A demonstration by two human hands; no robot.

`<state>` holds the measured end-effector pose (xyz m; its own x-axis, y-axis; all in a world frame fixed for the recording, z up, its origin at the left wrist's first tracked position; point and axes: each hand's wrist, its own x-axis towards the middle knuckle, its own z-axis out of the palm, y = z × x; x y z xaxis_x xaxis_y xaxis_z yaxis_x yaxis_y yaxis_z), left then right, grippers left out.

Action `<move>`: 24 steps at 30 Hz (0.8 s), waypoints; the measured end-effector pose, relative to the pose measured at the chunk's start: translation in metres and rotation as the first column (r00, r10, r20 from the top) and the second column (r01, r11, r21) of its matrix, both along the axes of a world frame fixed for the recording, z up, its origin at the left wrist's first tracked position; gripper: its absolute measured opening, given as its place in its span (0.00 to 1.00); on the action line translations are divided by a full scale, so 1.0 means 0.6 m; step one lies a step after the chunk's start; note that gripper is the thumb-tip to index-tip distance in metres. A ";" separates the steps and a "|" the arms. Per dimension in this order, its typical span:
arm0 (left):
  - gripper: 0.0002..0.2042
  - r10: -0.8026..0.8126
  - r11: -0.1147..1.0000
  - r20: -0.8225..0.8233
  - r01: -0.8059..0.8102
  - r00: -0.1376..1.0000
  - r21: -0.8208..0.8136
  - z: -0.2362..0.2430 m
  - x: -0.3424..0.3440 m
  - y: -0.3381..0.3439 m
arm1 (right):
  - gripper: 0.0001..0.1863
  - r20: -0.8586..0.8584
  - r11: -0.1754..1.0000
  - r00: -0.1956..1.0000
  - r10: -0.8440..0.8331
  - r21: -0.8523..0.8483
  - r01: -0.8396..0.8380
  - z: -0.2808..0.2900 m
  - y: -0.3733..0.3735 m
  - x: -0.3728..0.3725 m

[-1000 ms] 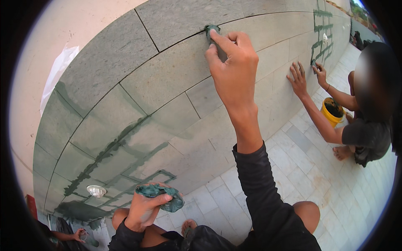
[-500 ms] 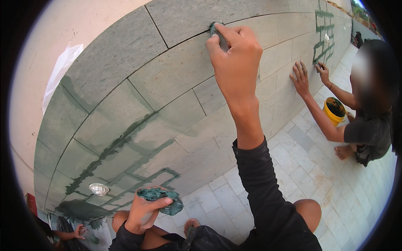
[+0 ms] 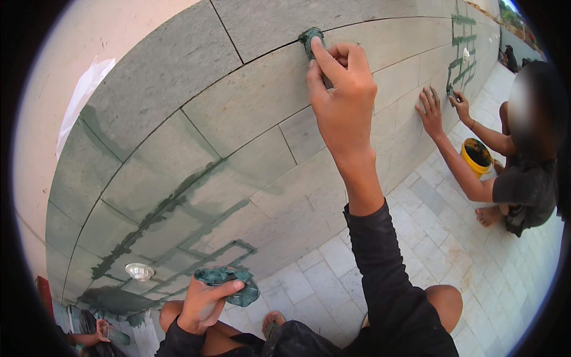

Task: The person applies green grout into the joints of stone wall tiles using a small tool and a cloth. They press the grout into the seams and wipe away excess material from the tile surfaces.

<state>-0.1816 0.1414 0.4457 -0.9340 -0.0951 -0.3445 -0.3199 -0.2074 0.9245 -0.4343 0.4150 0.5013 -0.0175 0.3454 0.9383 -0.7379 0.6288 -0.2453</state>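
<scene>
My right hand (image 3: 345, 107) pinches a small tool (image 3: 311, 40) coated in dark green paste, pressed on a dark joint between grey tiles of the wall (image 3: 250, 89), high in the middle of the view. My left hand (image 3: 202, 300) is low in the middle, wrapped round a holder of thick green paste (image 3: 238, 285); I cannot make out what the holder is. Green smears run along the lower left joints of the wall, near a white round fitting (image 3: 140, 271).
A co-worker (image 3: 523, 172) squats at the right, both hands on the wall by green-filled joints, beside a yellow bucket (image 3: 476, 156). Another person's hand (image 3: 102, 333) shows at the lower left. A pale tiled floor (image 3: 416, 238) runs along the wall's foot; a white sheet (image 3: 83, 107) hangs at upper left.
My right hand has moved right and a little upward along the joint with the tool. My left hand has barely moved. The other person's hand at lower left has shifted slightly left.
</scene>
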 end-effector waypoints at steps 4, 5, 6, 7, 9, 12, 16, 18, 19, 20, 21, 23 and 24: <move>0.16 0.007 1.000 -0.002 -0.007 1.000 0.009 -0.007 -0.001 -0.005 | 0.19 0.044 0.997 0.997 0.063 0.036 -0.065 -0.005 0.018 0.009; 0.16 0.008 1.000 -0.005 -0.008 1.000 0.006 -0.008 0.000 -0.007 | 0.19 0.060 0.996 0.995 0.076 0.038 -0.078 -0.005 0.020 0.013; 0.16 0.009 1.000 -0.009 -0.009 1.000 0.003 -0.005 0.001 -0.002 | 0.18 0.068 0.994 0.992 0.105 0.012 -0.106 -0.005 0.024 0.017; 0.16 0.011 1.000 -0.014 -0.011 1.000 0.001 -0.001 0.001 0.004 | 0.18 0.075 0.991 0.988 0.135 -0.015 -0.134 -0.005 0.028 0.022; 0.15 0.007 1.000 -0.015 -0.008 1.000 -0.006 0.004 0.005 0.006 | 0.17 0.067 0.972 0.972 0.226 -0.084 -0.220 -0.010 0.031 0.019; 0.15 -0.012 1.000 -0.021 0.012 1.000 -0.005 0.008 0.006 0.009 | 0.15 0.064 0.861 0.880 0.471 -0.247 -0.444 -0.002 0.044 0.015; 0.15 0.006 1.000 -0.037 -0.007 0.999 -0.017 0.005 0.005 0.006 | 0.15 0.089 0.548 0.587 0.805 -0.490 -0.678 0.017 0.075 0.020; 0.15 0.013 1.000 -0.041 -0.014 0.999 -0.012 0.003 0.003 0.006 | 0.15 0.105 0.533 0.554 0.826 -0.468 -0.705 0.024 0.085 0.016; 0.15 0.020 1.000 -0.039 -0.020 0.999 -0.011 0.003 0.003 0.008 | 0.14 0.134 0.608 0.623 0.771 -0.446 -0.657 0.026 0.087 0.018; 0.14 0.028 1.000 -0.036 -0.028 0.999 -0.010 0.003 0.003 0.009 | 0.14 0.159 0.677 0.686 0.711 -0.421 -0.604 0.032 0.087 0.023; 0.14 0.022 1.000 -0.035 -0.022 0.999 -0.009 0.003 0.003 0.009 | 0.13 0.181 0.740 0.743 0.644 -0.394 -0.545 0.037 0.087 0.027; 0.14 0.010 1.000 -0.030 -0.010 1.000 -0.007 0.003 0.003 0.008 | 0.12 0.245 0.834 0.808 0.536 -0.303 -0.461 0.041 0.089 0.031; 0.14 0.006 1.000 -0.033 -0.006 0.999 -0.002 0.002 0.003 0.007 | 0.12 0.274 0.873 0.835 0.477 -0.254 -0.416 0.042 0.088 0.032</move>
<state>-0.1801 0.1453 0.4467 -0.9442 -0.1017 -0.3134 -0.2881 -0.2070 0.9350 -0.4151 0.4680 0.5262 -0.4962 0.3855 0.7779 -0.7892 0.1732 -0.5892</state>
